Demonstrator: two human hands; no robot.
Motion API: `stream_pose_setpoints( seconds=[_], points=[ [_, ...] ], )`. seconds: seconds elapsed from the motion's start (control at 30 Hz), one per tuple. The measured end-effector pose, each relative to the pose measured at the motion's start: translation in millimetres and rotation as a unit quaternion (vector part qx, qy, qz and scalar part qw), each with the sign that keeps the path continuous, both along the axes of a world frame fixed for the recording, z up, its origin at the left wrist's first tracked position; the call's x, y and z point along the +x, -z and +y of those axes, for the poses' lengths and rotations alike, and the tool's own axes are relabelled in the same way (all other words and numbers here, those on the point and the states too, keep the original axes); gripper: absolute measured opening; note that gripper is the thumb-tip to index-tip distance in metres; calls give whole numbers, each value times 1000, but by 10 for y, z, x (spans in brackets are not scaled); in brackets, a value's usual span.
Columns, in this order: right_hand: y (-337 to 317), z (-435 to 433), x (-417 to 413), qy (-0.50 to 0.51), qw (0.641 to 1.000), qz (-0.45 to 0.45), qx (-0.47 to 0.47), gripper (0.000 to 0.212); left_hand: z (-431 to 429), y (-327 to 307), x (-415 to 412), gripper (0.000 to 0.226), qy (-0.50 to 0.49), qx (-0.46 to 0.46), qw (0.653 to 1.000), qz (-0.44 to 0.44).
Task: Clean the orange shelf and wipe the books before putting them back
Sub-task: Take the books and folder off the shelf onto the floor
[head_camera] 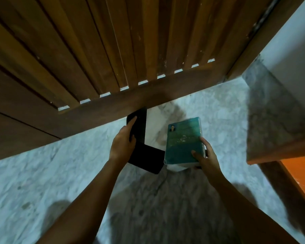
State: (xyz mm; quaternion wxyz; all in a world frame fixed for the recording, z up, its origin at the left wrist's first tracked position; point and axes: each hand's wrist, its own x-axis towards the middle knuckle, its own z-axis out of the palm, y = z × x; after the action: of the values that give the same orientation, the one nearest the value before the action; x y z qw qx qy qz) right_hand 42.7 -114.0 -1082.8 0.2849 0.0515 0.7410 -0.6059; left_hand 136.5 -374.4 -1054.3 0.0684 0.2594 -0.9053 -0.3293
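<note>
Filling the upper view from nine to one o'clock, a slatted wooden door point(99, 50) stands over a pale marble floor point(33, 173). An orange shelf point(303, 178) edge shows at four o'clock, beneath a grey marble ledge point(271, 120). Near centre, the left hand point(122, 143) has its grip closed around a black L-shaped object point(143, 154), its top end close to the door's bottom rail. Just beside it, toward three o'clock, the right hand point(205, 155) clasps a teal book point(183, 140) at its lower corner, thumb on the cover, above the floor.
</note>
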Motion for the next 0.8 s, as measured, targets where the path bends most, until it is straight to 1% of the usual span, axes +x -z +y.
stream_pose_setpoints(
  seconds=[0.07, 0.1, 0.3, 0.47, 0.63, 0.7, 0.8],
  points=[
    [150, -2, -19, -19, 1000, 17, 0, 58, -52, 148, 9, 60, -1, -31, 998, 48],
    [218, -5, -26, -32, 999, 24, 4, 59, -81, 201, 16, 61, -3, -33, 998, 54],
    [531, 7, 45, -85, 992, 80, 48, 66, -86, 318, 108, 62, -6, 0, 1000, 31],
    [586, 158, 90, -111, 983, 110, 98, 68, -12, 359, 214, 64, -23, 21, 999, 28],
    [663, 363, 173, -110, 978, 128, 125, 67, 121, 416, 264, 64, -14, 14, 1000, 15],
    [726, 420, 205, -101, 978, 123, 132, 68, 179, 429, 274, 63, -14, 12, 1000, -1],
    [777, 456, 241, -65, 982, 103, 141, 69, 227, 474, 311, 64, 2, -16, 1000, 2]
  ],
)
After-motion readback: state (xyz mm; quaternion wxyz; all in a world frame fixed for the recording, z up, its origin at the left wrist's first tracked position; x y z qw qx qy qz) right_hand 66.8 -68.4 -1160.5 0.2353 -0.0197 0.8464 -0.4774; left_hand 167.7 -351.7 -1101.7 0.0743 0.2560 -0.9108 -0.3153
